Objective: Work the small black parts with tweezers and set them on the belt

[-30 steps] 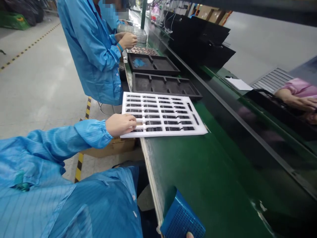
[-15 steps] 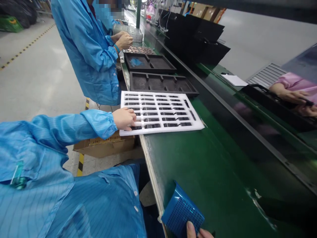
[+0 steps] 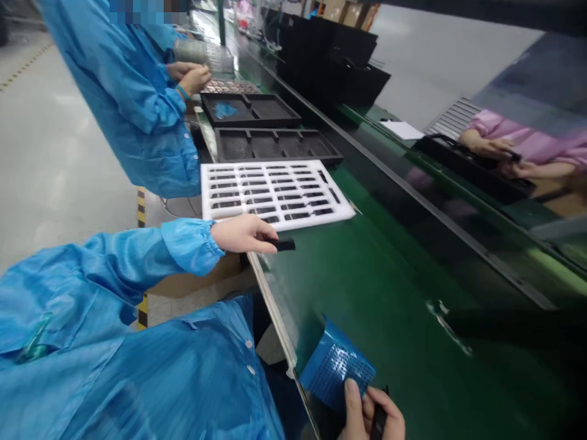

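Note:
My left hand (image 3: 245, 233) pinches a flat black strip (image 3: 287, 244), held in front of the near edge of a white foam tray (image 3: 346, 211). Rows of slots in the tray hold black strips of the same look. At the bottom of the view, my right hand (image 3: 367, 412) grips a glossy blue sheet (image 3: 337, 366) with rows of small dark marks, thumb on top. A slim black object (image 3: 378, 421) also lies between the fingers of that hand; its kind is unclear.
Beyond the foam tray lie two black compartment trays (image 3: 279, 160), the farther one holding blue scraps (image 3: 224, 110). A co-worker in a blue coat (image 3: 123, 91) stands at far left. Across the green bench (image 3: 367, 275), another person's pink sleeve (image 3: 564, 143) shows near a black case (image 3: 458, 162).
My left hand has come out of the tray, moving right and slightly toward me with a black strip in it. My right hand and the blue sheet are higher in view.

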The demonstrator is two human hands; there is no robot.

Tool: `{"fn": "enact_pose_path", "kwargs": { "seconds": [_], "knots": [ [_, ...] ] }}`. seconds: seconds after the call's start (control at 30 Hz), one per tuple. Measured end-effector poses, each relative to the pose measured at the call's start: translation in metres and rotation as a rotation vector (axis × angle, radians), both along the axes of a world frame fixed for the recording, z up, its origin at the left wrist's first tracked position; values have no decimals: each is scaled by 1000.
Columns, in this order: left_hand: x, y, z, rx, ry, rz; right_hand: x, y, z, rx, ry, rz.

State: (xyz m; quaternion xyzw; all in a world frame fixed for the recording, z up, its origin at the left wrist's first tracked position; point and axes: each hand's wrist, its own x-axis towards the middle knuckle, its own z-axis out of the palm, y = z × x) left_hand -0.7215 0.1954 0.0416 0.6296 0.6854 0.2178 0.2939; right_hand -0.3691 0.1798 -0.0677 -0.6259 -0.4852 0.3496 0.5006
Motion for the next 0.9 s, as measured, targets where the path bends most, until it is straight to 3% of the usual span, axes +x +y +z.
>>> {"fn": "enact_pose_path", "kwargs": {
  "seconds": [0.07,0.13,0.33,0.53,0.63,0.73,0.8,0.9],
  "knots": [
    [35,17,-8,-159,-228,-136,2,-5,2,7,20,-11],
    [70,35,-18,-218,-289,-281,8,-12,5,-18,17,-24],
    [147,70,-29,-170,-94,-578,32,-38,17,-51,-113,-198],
    [175,88,-51,63,146,-748,46,-46,25,-33,-107,-335],
    [173,83,-54,216,81,-663,44,-51,28,-24,-60,-353],
    [171,61,-46,409,-96,-558,31,-57,29,-54,-56,-239],
    [172,39,-40,474,-157,-655,18,-60,30,-60,-82,-110],
    [177,13,-42,386,-158,-765,-3,-61,31,-13,-89,21]
  ]
}}
